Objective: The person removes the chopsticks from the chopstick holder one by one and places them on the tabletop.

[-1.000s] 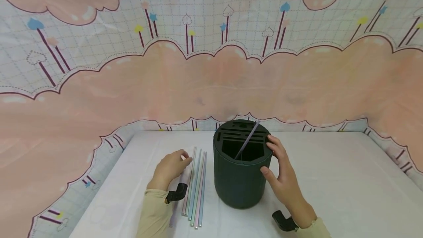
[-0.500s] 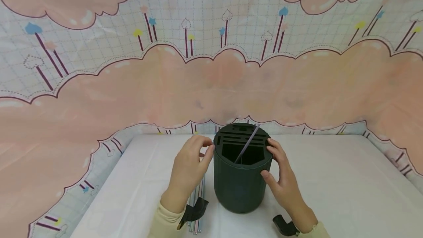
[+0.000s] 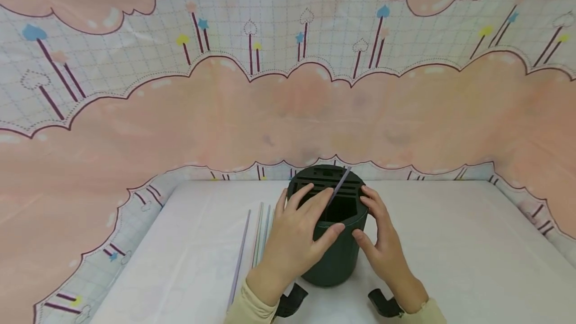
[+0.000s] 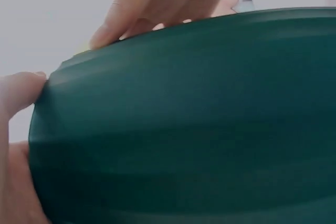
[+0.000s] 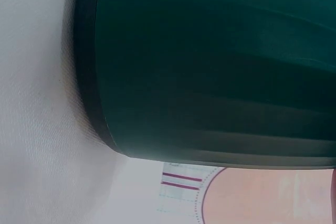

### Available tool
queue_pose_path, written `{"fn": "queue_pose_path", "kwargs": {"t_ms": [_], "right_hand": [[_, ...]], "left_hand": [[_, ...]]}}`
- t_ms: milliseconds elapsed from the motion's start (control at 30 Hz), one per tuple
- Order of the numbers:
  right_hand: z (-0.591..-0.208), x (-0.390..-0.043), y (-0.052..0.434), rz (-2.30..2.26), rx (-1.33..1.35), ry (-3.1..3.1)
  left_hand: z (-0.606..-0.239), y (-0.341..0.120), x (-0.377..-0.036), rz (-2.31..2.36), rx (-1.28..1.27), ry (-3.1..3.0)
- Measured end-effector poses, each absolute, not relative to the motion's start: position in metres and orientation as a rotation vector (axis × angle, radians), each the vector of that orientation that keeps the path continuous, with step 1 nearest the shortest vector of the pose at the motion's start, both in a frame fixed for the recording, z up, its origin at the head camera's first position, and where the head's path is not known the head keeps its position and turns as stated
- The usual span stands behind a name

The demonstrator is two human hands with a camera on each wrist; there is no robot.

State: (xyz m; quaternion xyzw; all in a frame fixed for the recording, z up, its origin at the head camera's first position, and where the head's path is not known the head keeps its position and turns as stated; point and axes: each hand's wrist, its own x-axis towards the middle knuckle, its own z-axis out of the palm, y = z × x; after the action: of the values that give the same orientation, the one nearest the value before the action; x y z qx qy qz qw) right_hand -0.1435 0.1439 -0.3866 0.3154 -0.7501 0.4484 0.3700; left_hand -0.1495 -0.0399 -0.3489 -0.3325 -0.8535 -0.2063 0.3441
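Observation:
A dark green round knife block [image 3: 335,264] with a slotted lid stands upright on the table in the head view. One purple straw [image 3: 340,184] leans out of its wide opening. My left hand [image 3: 299,236] lies over the left of the lid, fingers spread near the straw and thumb at the front rim; it hides part of the opening. My right hand [image 3: 387,246] holds the block's right side near the rim, thumb in front. The block's wall [image 4: 173,108] fills most of the left wrist view. In the right wrist view, its base [image 5: 86,66] meets the white surface.
On the table left of the block lie several thin pastel straws [image 3: 257,234], partly hidden by my left arm. Another purple straw [image 3: 239,259] lies slightly apart from them. A white cloth covers the table [image 3: 450,244], with a patterned backdrop [image 3: 288,119] behind.
My left hand has moved from beside the straws on the left, up and right, onto the block's lid. My right hand keeps its hold on the block.

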Motion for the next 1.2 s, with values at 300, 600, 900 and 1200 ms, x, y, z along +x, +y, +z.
{"fn": "queue_pose_path", "kwargs": {"t_ms": [300, 600, 900, 1200], "right_hand": [[-0.388, -0.141, 0.15, 1.153, 0.799, -1.916], [-0.388, -0.143, 0.146, 1.163, 0.826, -1.911], [-0.385, -0.147, 0.146, 1.16, 0.835, -1.91], [-0.386, -0.146, 0.146, 1.159, 0.803, -1.952]], "left_hand": [[-0.348, -0.035, -0.146, -0.588, -0.961, -2.173], [-0.343, -0.05, -0.146, -0.663, -1.017, -2.253], [-0.326, -0.063, -0.143, -1.151, -1.075, -2.05], [-0.297, -0.087, -0.123, -1.58, -1.011, -1.573]]}}
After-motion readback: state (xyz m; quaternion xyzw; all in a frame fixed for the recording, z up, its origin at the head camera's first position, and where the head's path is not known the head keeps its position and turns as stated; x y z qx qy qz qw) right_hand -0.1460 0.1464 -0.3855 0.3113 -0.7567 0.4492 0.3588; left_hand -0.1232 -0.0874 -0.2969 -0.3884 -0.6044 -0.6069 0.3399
